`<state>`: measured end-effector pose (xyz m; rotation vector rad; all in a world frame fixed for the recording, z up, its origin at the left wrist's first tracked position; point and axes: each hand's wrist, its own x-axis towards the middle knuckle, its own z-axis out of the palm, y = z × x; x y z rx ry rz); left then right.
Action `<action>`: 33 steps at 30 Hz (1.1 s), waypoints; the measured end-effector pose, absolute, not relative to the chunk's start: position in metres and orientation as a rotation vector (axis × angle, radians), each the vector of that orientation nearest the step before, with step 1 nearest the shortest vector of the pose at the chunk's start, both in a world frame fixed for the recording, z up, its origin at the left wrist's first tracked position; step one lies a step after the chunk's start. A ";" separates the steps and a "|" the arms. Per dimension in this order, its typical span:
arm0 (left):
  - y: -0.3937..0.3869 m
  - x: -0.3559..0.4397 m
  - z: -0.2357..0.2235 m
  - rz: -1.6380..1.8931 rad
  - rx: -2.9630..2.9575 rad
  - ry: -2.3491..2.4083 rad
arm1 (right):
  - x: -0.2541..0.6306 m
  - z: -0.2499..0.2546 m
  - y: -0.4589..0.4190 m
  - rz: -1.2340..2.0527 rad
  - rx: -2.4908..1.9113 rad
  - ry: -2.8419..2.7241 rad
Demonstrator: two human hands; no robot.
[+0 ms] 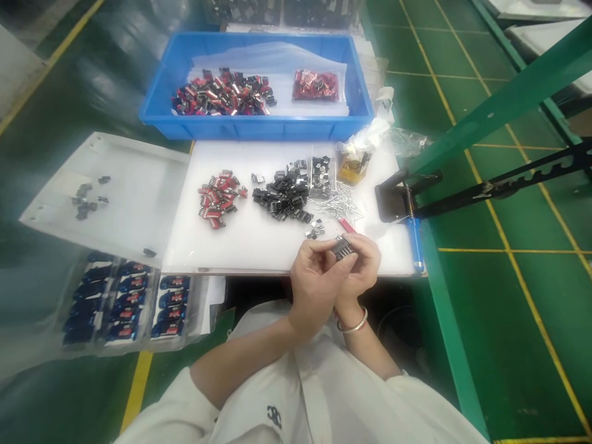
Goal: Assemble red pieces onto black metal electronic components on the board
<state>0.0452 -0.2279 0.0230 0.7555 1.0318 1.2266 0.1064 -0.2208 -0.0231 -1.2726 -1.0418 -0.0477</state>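
Observation:
Close to the front edge of the white work board (259, 250), a small black plastic part with a row of metal contacts (343, 248) is pinched between both hands. My left hand (316, 277) grips it from the left, thumb across its near side. From the right, the fingers of my right hand (365, 265) close on it too. Just beyond the hands lie a few small metal pieces (315, 229) and a red-handled tool (346, 226). Thin metal pins (340, 203) are spread behind them. A heap of black parts (282, 196) sits further left, beside a pile of red-and-black parts (219, 198).
A blue bin (259, 128) with red-and-black parts and a red bag (316, 85) stands behind. A clear box (322, 175) and a yellowish container (354, 168) are at the back right. A black metal fixture (393, 200) borders the right; trays of blue items (132, 299) lie lower left.

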 end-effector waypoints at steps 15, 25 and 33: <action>-0.230 0.045 0.023 1.200 0.802 1.030 | 0.118 -0.022 -0.221 -0.120 -1.222 -1.137; -0.228 0.048 0.021 1.228 0.840 1.078 | 0.110 -0.024 -0.223 -0.039 -1.262 -1.055; -0.227 0.045 0.015 1.230 0.894 1.105 | 0.113 -0.026 -0.226 -0.079 -1.375 -1.125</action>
